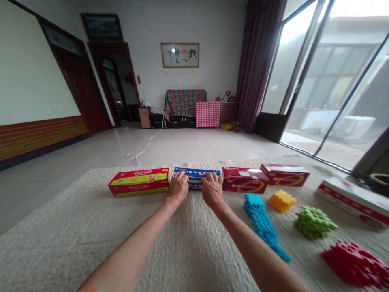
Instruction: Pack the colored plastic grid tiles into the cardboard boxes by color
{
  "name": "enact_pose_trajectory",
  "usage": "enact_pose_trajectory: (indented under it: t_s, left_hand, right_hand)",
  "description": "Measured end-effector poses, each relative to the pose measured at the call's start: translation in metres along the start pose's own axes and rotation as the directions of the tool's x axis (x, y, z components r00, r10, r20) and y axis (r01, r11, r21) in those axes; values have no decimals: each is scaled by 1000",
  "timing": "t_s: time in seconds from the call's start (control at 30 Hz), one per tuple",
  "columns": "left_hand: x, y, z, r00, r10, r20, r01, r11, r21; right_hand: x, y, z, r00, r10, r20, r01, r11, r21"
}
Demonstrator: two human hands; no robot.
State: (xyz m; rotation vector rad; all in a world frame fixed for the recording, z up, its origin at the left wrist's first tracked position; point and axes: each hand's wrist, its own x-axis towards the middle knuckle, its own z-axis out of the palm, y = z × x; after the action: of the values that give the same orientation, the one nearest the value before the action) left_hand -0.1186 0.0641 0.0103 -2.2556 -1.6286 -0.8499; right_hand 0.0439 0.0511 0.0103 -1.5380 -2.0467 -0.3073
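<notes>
Both my hands grip a long blue cardboard box (194,173) that rests on the pale textured cover. At its left end is my left hand (180,187), fingers curled over the top and front. My right hand (212,188) holds the right part in the same way. A red and yellow-green box (139,182) lies just left of the blue one. On the right, a dark red box (244,180) stands close beside my right hand, with a second dark red box (285,175) behind it to the right.
Right of my right arm lie stacks of interlocking plastic pieces: blue (263,223), yellow (282,200), green (315,222) and crimson (355,263). A white and red box (355,202) lies at the far right. Beyond the cover, a white cable (148,142) runs over the tiled floor.
</notes>
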Motion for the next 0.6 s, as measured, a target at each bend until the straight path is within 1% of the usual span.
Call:
enact_pose_trajectory:
  t_s: [0.1, 0.2, 0.27, 0.4, 0.5, 0.6]
  left_hand:
    - [-8, 11, -11, 1000, 24, 18, -24, 1000, -12]
    - [-28, 24, -33, 997, 66, 35, -65, 997, -33]
    - [-50, 34, -50, 996, 85, 35, -83, 995, -52]
    - [-104, 47, -88, 996, 93, 17, -90, 989, -117]
    - [-143, 51, -112, 997, 71, 36, -66, 990, -128]
    - [-176, 53, -130, 998, 40, 47, -34, 993, -113]
  right_hand:
    - [-8, 2, -17, 999, 8, 39, -9, 1000, 23]
    - [-27, 0, -41, 998, -2, 65, -3, 998, 70]
    - [-45, -5, -58, 998, -23, 66, 14, 993, 121]
    - [-85, -24, -87, 995, -78, 66, 60, 968, 242]
    - [-116, -43, -102, 990, -116, 85, 84, 947, 309]
    - [-144, -61, -112, 983, -155, 99, 109, 925, 365]
